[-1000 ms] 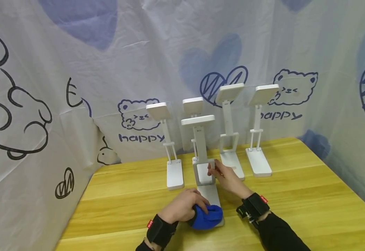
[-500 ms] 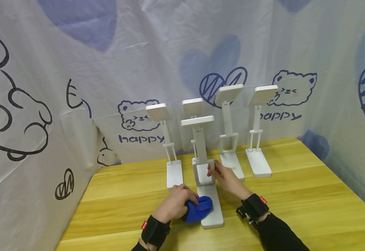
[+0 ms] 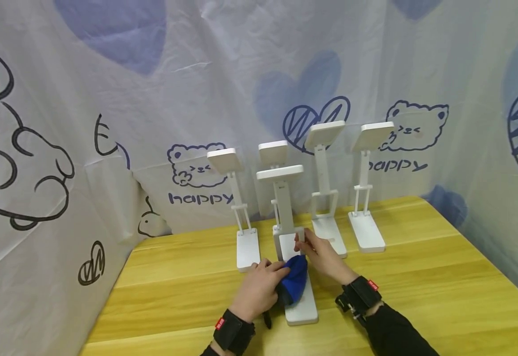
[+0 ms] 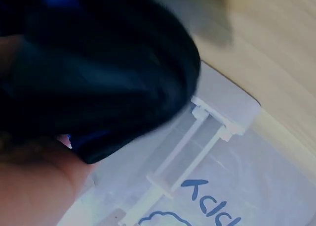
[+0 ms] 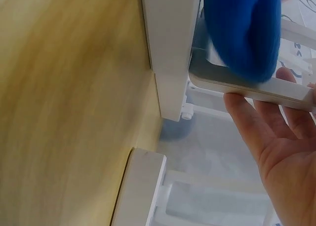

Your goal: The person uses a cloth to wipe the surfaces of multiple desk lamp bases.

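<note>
A white folding desk lamp [image 3: 284, 205] stands at the front of the row, its long flat base [image 3: 302, 314] towards me. My left hand [image 3: 256, 291] grips a bunched cloth [image 3: 296, 282], blue with a dark side, over the upper part of that base. Up close in the left wrist view, the cloth's dark side [image 4: 108, 87] fills much of the picture. With fingers and thumb on either side, my right hand [image 3: 325, 258] holds the right bar of the lamp's lower frame. The right wrist view shows the blue cloth [image 5: 242, 33] right at this frame [image 5: 247, 85].
Several more white desk lamps stand behind: one at left [image 3: 247, 249], one hidden partly by the front lamp [image 3: 274, 152], and two at right [image 3: 328, 235] [image 3: 367, 231]. A printed curtain [image 3: 223, 99] hangs behind the wooden table [image 3: 188, 277].
The left hand has moved the cloth from the base's near end, leftwards, then up the base to the lower frame. The right hand keeps its hold on the frame.
</note>
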Tool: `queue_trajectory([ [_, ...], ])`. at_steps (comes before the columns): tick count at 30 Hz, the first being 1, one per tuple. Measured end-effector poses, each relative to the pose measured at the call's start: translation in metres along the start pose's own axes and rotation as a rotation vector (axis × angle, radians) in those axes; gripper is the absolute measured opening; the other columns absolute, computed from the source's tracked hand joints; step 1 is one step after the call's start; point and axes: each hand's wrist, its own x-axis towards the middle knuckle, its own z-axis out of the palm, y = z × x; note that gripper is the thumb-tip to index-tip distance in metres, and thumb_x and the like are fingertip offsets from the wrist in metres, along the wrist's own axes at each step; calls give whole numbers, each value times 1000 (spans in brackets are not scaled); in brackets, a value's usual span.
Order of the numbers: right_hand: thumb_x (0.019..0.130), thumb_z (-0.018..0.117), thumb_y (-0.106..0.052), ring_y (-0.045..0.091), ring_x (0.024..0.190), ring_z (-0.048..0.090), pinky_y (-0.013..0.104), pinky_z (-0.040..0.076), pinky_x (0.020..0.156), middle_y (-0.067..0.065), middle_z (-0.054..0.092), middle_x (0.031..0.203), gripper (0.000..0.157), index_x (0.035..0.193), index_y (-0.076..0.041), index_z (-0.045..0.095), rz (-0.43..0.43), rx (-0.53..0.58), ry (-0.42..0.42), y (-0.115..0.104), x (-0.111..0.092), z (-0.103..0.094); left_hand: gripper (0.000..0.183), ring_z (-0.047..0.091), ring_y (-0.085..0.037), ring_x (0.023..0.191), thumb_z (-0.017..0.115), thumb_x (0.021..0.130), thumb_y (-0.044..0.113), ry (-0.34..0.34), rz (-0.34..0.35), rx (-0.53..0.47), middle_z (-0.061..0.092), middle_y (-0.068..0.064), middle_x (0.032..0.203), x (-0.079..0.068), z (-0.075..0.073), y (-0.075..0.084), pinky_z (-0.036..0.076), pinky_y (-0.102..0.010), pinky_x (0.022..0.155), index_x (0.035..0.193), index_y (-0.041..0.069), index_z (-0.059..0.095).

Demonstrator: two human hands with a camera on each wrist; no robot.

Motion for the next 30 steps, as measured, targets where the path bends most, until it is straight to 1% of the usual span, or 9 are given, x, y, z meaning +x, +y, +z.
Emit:
queue_trajectory([
  [2, 100, 42, -8, 24, 86, 63, 43, 54, 71, 9, 64, 91, 11, 106, -7, 50, -5, -1, -1, 1, -1, 0, 49, 52, -23, 99, 65, 76, 7, -3, -8, 23, 61, -3, 125, 2, 2, 3, 50, -42, 80, 123, 19, 63],
  [5, 100, 42, -7, 24, 84, 63, 42, 54, 70, 9, 63, 90, 9, 106, -7, 50, -20, -9, 4, 1, -1, 1, 47, 51, -23, 98, 66, 76, 11, -9, -22, 30, 61, -2, 123, 3, 5, 7, 50, -42, 80, 122, 19, 63],
  [8, 99, 43, -5, 24, 83, 63, 42, 55, 69, 10, 63, 89, 9, 105, -7, 49, -41, -20, 12, 2, -2, 2, 47, 50, -22, 98, 66, 76, 11, -9, -19, 24, 61, -1, 122, 3, 6, 9, 49, -43, 79, 122, 20, 64],
  [11, 98, 44, -3, 24, 81, 63, 40, 54, 66, 9, 63, 88, 9, 105, -6, 49, -70, -35, 21, 2, -2, 2, 49, 50, -21, 99, 64, 75, 8, -5, 0, -4, 61, 1, 124, 4, 7, 11, 48, -43, 79, 122, 21, 64],
  [15, 98, 44, -3, 25, 80, 62, 41, 52, 65, 10, 63, 88, 9, 105, -7, 50, -86, -53, 30, 2, -1, 3, 54, 50, -21, 106, 59, 73, 1, 6, 41, -77, 61, 3, 126, 5, 7, 14, 46, -43, 83, 122, 23, 65],
  [20, 100, 42, -7, 26, 84, 63, 43, 53, 68, 13, 64, 90, 11, 107, -6, 51, -63, -45, 22, 2, -1, 1, 59, 50, -18, 107, 57, 69, -5, 2, 99, -150, 63, 7, 123, 6, 6, 17, 47, -41, 83, 116, 27, 68],
  [23, 100, 42, -6, 25, 84, 63, 43, 53, 69, 12, 63, 90, 11, 106, -5, 50, -60, -36, 14, 3, -1, 1, 57, 50, -16, 106, 58, 68, -6, -24, 130, -203, 64, 9, 122, 4, 5, 16, 45, -39, 83, 111, 29, 71],
  [27, 99, 42, -4, 23, 85, 62, 41, 54, 69, 11, 62, 91, 9, 105, -6, 49, -70, -37, 0, 4, -1, 1, 56, 50, -14, 103, 59, 68, -10, -75, 156, -327, 65, 9, 120, -1, 1, 12, 45, -36, 85, 105, 29, 74],
  [30, 99, 42, -4, 21, 86, 62, 40, 53, 69, 9, 62, 92, 8, 104, -7, 49, -66, -44, 3, 4, -2, 1, 56, 51, -12, 101, 57, 65, -14, -96, 185, -416, 67, 8, 116, -3, -3, 7, 45, -33, 86, 99, 27, 76],
])
